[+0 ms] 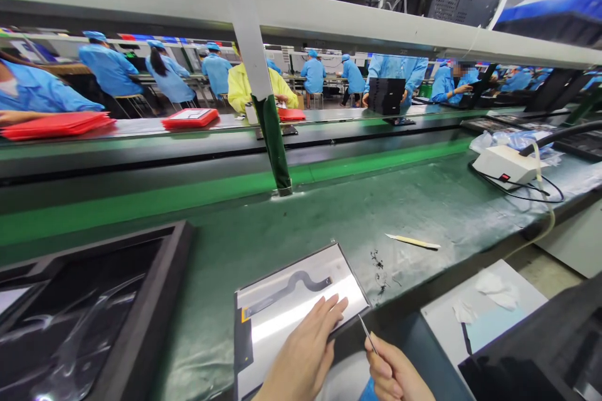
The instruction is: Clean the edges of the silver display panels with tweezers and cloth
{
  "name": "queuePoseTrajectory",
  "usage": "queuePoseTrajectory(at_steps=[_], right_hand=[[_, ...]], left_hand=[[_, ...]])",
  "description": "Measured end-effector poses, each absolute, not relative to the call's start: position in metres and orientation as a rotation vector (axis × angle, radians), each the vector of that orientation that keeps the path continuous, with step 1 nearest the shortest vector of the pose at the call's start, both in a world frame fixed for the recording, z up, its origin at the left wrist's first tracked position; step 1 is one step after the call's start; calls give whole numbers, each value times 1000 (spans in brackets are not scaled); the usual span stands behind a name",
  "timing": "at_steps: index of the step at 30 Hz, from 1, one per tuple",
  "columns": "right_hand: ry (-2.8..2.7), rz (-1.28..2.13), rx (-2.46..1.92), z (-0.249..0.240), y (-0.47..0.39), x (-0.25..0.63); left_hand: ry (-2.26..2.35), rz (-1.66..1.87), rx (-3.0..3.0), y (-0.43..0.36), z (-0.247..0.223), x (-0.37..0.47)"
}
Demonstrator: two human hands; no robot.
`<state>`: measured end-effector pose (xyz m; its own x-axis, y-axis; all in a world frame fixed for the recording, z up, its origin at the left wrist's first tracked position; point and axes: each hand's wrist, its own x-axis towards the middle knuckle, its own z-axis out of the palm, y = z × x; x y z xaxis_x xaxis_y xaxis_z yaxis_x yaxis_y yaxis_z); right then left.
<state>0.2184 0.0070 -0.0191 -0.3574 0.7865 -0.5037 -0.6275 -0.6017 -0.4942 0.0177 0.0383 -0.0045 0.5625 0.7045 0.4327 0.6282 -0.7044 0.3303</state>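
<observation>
A flat display panel (268, 332) with a silvery back and a dark ribbon cable (286, 291) lies on the green bench at the lower middle. My left hand (308, 344) rests on the panel's right part, its fingers stretched out and lying flat. At the panel's right corner, my right hand (392, 366) is closed around a thin metal tool (367, 332), whose tip touches or nearly touches the panel's edge. A yellow-handled blade (414, 241) lies on the bench beyond, and dark scraps (379, 269) are scattered beside the panel.
At the left stands a black foam tray (176, 263). A white device (508, 166) with cables sits at the right. A metal post (277, 163) rises from the bench under a shelf beam (329, 15). Red packets (190, 118) and several people in blue are beyond.
</observation>
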Motion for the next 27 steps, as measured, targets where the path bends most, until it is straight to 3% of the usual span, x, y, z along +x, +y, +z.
queuePoseTrajectory(at_steps=[27], right_hand=[[-114,1942,-845,-5,19,245]], left_hand=[[1202,838,2627,37,6,20]])
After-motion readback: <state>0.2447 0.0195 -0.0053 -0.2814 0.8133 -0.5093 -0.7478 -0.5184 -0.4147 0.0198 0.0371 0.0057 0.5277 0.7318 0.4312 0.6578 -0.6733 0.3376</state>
